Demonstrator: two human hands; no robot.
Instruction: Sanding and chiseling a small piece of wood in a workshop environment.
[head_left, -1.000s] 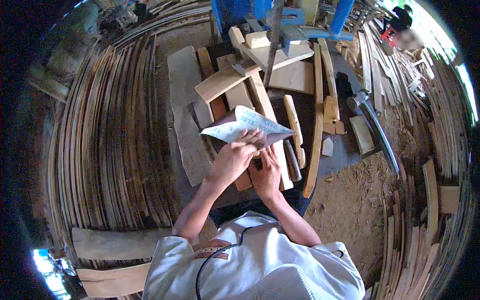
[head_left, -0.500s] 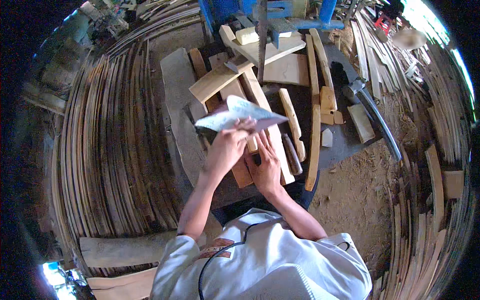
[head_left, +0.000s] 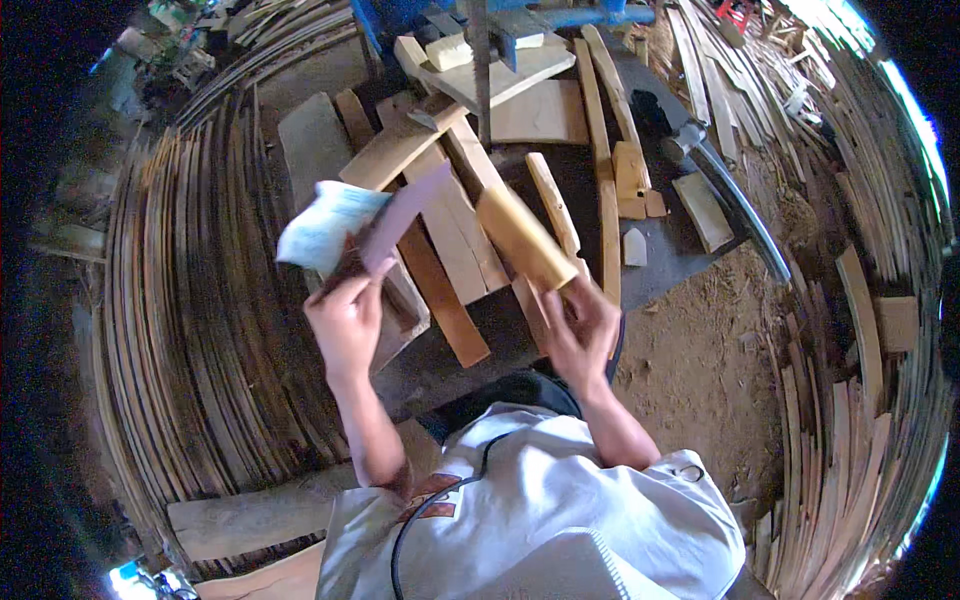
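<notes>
A creased sheet of sandpaper [head_left: 335, 225], whitish-blue on one face and purplish-brown on the other, is pinched in my left hand [head_left: 345, 320], up over the left part of the work table. My right hand [head_left: 582, 330] grips the near end of a short, smooth wooden block [head_left: 525, 235], slightly blurred and tilted, raised above the boards. The two hands are apart. Beneath them lie a reddish-brown wooden strip [head_left: 445, 305] and a wider pale board [head_left: 460, 240].
An upright saw blade [head_left: 482, 80] stands at the far middle before a blue machine frame [head_left: 590, 15]. A hammer [head_left: 735, 205] lies at the table's right edge, near long narrow strips [head_left: 602, 180]. Stacked planks [head_left: 220, 300] line the left; more lumber [head_left: 840, 480] fills the right.
My hands have separated. The left has moved left with the sandpaper; the right has moved right and now holds up the wooden block. The view has shifted slightly.
</notes>
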